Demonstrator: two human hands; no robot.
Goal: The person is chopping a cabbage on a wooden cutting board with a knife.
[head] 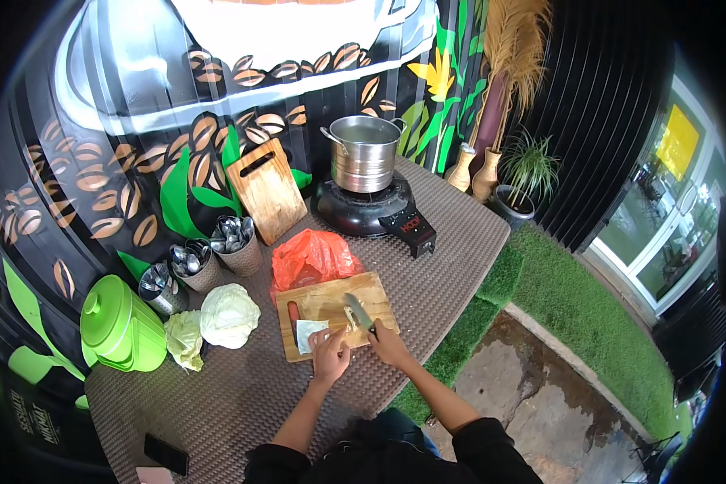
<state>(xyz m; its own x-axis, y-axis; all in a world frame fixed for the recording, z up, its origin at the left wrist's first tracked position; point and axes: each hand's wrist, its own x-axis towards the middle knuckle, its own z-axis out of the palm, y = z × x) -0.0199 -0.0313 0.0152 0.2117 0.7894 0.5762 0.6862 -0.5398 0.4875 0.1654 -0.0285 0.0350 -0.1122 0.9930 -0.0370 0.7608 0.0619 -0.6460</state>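
A wooden cutting board (333, 297) lies on the woven-top table before me. My right hand (389, 345) grips the dark handle of a kitchen knife (358, 310), its blade pointing up and away over the board. Next to the blade lie small pale cut pieces (349, 318) of food. My left hand (330, 356) rests at the board's near edge with its fingers bent; whether it pinches something pale is too small to tell. By its fingertips is a whitish packet or sheet (310, 333). A reddish, sausage-like stick (293, 311) lies on the board's left side, partly covered by the packet.
Behind the board sits a red plastic bag (314, 257). A steel pot (364, 154) stands on a black portable stove (363, 209). Leftward are a cabbage (230, 316), cutlery holders (239, 257), a lidded green container (121, 327) and an upright second board (269, 193). A phone (166, 455) lies near the front.
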